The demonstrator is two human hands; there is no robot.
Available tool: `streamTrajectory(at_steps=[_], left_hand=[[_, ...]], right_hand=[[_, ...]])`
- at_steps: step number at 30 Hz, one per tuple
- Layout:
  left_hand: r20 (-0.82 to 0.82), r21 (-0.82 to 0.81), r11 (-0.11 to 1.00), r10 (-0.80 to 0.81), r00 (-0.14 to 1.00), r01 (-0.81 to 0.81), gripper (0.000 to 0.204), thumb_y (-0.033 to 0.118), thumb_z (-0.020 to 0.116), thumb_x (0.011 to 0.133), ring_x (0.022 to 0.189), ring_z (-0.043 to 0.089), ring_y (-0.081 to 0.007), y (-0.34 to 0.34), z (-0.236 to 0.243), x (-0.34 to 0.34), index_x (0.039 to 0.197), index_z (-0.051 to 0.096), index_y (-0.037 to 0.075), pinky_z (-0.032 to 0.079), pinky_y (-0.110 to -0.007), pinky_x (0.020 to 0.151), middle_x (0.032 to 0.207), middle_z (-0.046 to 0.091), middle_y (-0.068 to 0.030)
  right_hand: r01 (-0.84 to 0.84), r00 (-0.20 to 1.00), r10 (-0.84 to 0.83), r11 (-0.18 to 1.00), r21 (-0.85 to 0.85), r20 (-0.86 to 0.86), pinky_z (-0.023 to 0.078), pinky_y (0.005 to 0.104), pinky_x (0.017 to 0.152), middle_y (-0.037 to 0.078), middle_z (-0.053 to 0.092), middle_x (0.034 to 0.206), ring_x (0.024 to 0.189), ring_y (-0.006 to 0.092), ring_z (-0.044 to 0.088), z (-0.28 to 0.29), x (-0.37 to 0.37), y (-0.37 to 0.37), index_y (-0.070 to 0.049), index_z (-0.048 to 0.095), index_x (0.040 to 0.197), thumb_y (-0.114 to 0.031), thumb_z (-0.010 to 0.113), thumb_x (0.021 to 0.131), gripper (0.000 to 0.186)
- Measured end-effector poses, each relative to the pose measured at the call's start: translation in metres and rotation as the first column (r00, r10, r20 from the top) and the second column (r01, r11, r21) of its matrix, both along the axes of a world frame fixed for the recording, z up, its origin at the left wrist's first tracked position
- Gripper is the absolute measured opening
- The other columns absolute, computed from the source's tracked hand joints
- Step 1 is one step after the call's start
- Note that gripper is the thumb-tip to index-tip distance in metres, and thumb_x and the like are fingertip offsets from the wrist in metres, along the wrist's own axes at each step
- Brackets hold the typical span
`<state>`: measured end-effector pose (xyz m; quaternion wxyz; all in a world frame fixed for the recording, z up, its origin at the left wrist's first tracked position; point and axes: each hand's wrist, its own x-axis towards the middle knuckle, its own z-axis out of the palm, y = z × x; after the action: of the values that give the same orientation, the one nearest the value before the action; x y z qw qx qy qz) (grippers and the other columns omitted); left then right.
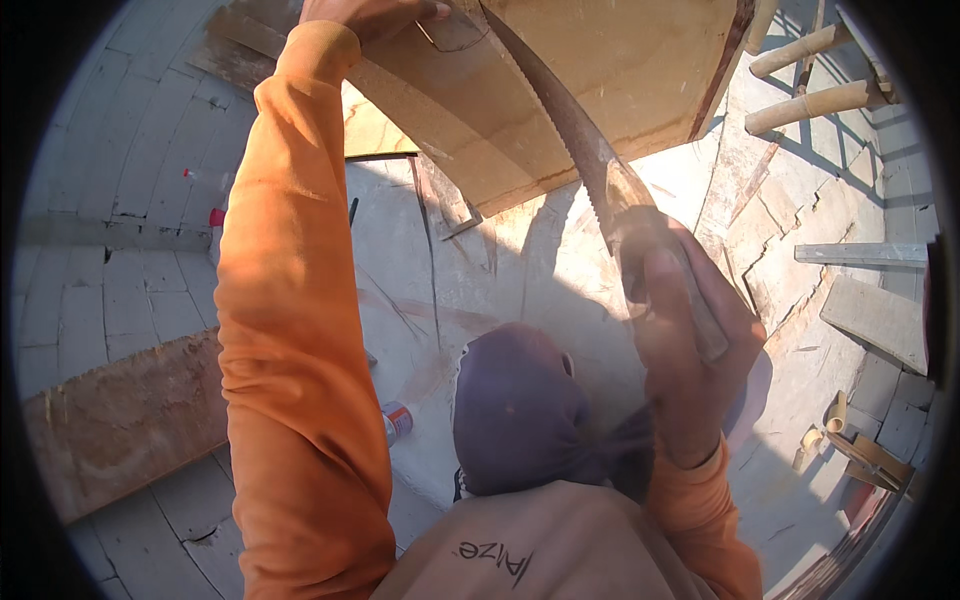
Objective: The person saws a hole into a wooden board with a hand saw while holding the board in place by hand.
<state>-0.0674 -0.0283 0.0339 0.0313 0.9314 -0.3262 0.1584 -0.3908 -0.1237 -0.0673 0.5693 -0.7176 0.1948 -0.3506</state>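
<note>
My left hand (370,18), at the top edge and partly cut off, grips a tan plywood board (645,70), its fingers curled on the wood. My right hand (690,340) is wrapped round the wooden handle of a handsaw on the lower right of the board. The long toothed blade (545,115) slants up to the left across the plywood, near a dark line at the top. I cannot tell whether the teeth are in a cut. My bent leg in dark trousers (520,420) is below the board, between my orange-sleeved arms.
A weathered plank (120,435) lies at the left, with a small can (398,420) beside my left sleeve. Bamboo poles (800,110) stick out at the upper right. A metal bar (860,253), a grey block (870,325) and bamboo scraps (860,450) are at the right.
</note>
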Motion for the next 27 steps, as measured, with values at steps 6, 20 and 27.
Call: streamTrajectory(at_steps=[6, 20, 27], left_hand=[[-0.043, -0.038, 0.999, 0.013, 0.999, -0.014, 0.051, 0.041, 0.084, 0.072, 0.108, 0.069, -0.0364, 0.002, 0.000, 0.011, 0.112, 0.076, 0.012, 0.055, -0.045, 0.093, 0.109, 0.075, -0.0173], [0.026, 0.014, 1.000, -0.008, 1.000, 0.008, 0.041, 0.041, 0.083, 0.073, 0.102, 0.072, -0.0364, -0.004, 0.000, 0.003, 0.103, 0.077, 0.013, 0.056, -0.047, 0.090, 0.103, 0.076, -0.0154], [0.044, 0.056, 0.998, 0.016, 0.999, -0.019, 0.055, 0.038, 0.081, 0.076, 0.111, 0.067, -0.0398, 0.005, -0.006, 0.028, 0.116, 0.064, 0.004, 0.055, -0.049, 0.093, 0.113, 0.072, -0.0223]], right_hand=[[-0.109, 0.994, 0.105, 0.982, -0.155, -0.035, 0.041, 0.0228, 0.056, 0.000, 0.060, 0.065, 0.061, 0.0043, 0.050, 0.016, 0.012, -0.023, 0.013, 0.071, 0.116, -0.010, 0.071, 0.095, 0.031], [-0.045, 0.998, 0.047, 0.998, -0.047, 0.029, 0.054, 0.0272, 0.066, 0.018, 0.076, 0.090, 0.070, 0.0128, 0.067, -0.008, 0.029, 0.003, 0.012, 0.068, 0.121, -0.005, 0.067, 0.096, 0.031], [0.020, 0.982, -0.058, 0.977, -0.211, -0.177, 0.059, 0.0331, 0.073, 0.028, 0.075, 0.097, 0.082, 0.0269, 0.076, -0.004, -0.137, 0.023, 0.019, 0.063, 0.123, -0.010, 0.061, 0.098, 0.039]])
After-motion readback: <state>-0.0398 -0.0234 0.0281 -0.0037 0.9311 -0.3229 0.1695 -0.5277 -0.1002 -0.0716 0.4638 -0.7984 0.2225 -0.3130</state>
